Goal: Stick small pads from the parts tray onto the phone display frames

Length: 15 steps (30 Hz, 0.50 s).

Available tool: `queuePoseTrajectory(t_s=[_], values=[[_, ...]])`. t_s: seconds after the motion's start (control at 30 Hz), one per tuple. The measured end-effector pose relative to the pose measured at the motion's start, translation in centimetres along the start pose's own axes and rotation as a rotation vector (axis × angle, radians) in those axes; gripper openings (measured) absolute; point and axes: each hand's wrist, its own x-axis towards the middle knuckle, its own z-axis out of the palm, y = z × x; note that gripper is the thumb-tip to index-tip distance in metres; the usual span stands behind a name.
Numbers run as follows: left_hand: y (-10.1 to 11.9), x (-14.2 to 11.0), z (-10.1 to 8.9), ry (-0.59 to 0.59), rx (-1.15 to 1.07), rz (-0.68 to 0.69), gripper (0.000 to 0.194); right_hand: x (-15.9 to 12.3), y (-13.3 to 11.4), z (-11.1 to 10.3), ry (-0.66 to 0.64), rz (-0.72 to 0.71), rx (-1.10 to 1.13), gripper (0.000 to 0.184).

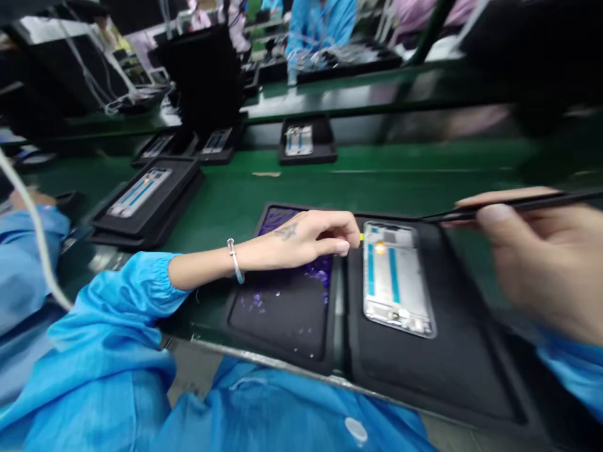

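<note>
My left hand (313,238) reaches over the left black tray, fingers curled and thumb and index finger close together at the left edge of a silver phone frame (409,276). A small yellow bit (362,237) shows by the fingertips; what they pinch, if anything, is hidden. The phone frame, with blue strips on it, lies in a black tray (461,351). Black tweezers (518,204) are gripped in my right hand (541,251), their tips above the upper right part of that tray. Small purple pieces (320,275) lie in the left tray (287,329).
Stacked black trays (174,194) with another phone frame (141,191) stand at the left. Further trays with frames, one of them a black tray (325,141), sit at the back below a green shelf (367,88). A co-worker's blue sleeve (28,238) is at far left.
</note>
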Motion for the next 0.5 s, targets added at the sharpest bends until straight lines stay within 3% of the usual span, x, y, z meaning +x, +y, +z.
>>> queuePoseTrajectory(t_s=[0.13, 0.23, 0.5], values=[[-1.1, 5.8, 1.6, -0.045, -0.471, -0.138, 0.019, -0.1, -1.3, -1.4, 0.013, -0.138, 0.004, 0.014], [-1.6, 7.6, 2.7, -0.088, -0.719, -0.238, 0.03, -0.3, -1.4, -2.2, -0.02, -0.161, 0.018, 0.011], [-2.5, 8.4, 4.0, -0.15, -0.878, -0.274, 0.035, -0.2, -1.4, -2.6, -0.129, 0.134, 0.216, 0.025]])
